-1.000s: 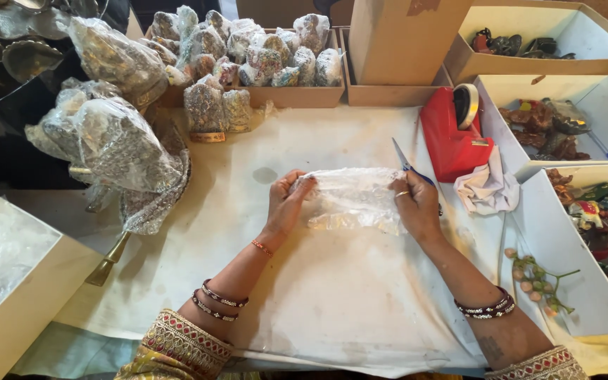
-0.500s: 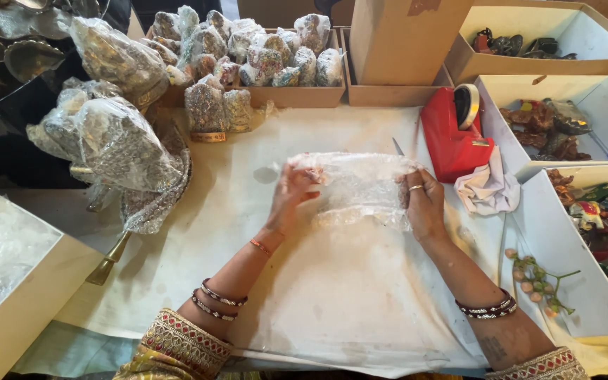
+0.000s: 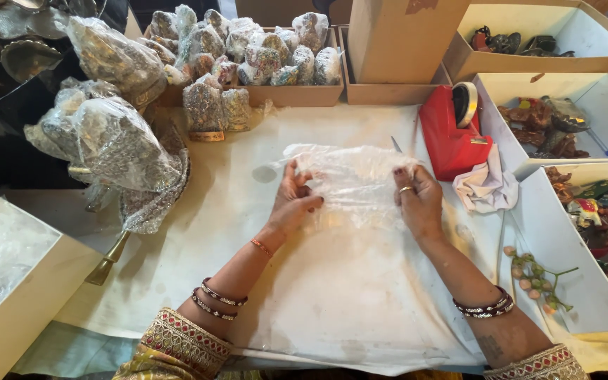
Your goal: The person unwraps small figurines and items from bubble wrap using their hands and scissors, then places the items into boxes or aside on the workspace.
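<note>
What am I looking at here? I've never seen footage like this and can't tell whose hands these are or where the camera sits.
The camera is worn on a person's head and looks down at their own two bare hands, so there is one view only. The left hand and right hand press flat on a sheet of clear bubble wrap spread on a white-covered table. Neither hand grips anything else. Beside the right hand stands a red tape dispenser with a crumpled white cloth next to it. A scissor tip peeks out behind the wrap. Cardboard boxes on the right hold small colourful figurines; at the back a tray of wrapped items; at left, larger wrapped bundles.
</note>
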